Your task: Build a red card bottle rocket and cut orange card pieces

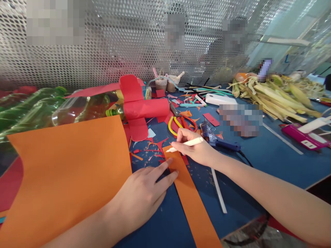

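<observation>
A long strip of orange paper (190, 196) lies on the blue table. Stretched fingers of my left hand (147, 189) press flat on its left edge near the far end. My right hand (199, 151) pinches a white pen (192, 141), whose tip meets the strip's far end or hovers just over it. Left of my left hand, a large orange paper sheet (74, 172) lies with a curled edge. Beyond it rests a bottle wrapped in red paper (148, 109), with rounded red flaps like wings and a green cap.
Yellow-and-red-handled scissors (174, 124) and a blue glue gun (224, 143) lie beyond my right hand. A white glue stick (219, 193) is right of the strip. Paper scraps (161, 146) litter the middle. Green plastic bottles (33, 106) and corn husks (274, 94) stand farther back.
</observation>
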Demonstrator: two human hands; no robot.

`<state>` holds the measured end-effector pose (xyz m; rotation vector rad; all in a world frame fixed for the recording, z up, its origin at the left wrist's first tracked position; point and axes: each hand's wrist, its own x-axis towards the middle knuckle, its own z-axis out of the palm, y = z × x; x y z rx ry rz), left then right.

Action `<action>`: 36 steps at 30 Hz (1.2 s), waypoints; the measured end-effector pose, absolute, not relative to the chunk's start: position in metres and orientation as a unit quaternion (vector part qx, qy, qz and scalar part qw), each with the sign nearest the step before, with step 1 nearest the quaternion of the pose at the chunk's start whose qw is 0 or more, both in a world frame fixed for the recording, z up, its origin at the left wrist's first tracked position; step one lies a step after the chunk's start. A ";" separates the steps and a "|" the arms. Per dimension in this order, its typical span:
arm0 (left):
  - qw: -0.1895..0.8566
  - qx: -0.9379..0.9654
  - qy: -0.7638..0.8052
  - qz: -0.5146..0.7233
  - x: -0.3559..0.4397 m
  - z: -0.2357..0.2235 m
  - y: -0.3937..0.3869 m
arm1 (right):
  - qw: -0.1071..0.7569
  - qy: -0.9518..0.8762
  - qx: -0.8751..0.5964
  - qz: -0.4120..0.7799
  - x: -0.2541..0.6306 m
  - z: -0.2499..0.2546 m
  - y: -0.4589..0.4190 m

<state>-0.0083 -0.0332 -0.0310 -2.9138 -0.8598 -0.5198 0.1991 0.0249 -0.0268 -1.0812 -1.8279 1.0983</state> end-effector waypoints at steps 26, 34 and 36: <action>0.011 -0.945 -0.279 -0.170 -0.008 -0.030 -0.033 | 0.357 -0.710 -0.407 0.450 0.199 -0.026 0.023; 0.014 -0.947 -0.280 -0.158 -0.009 -0.028 -0.033 | 0.348 -0.716 -0.413 0.443 0.198 -0.026 0.022; 0.012 -0.947 -0.281 -0.157 -0.008 -0.029 -0.033 | 0.344 -0.714 -0.417 0.444 0.198 -0.026 0.022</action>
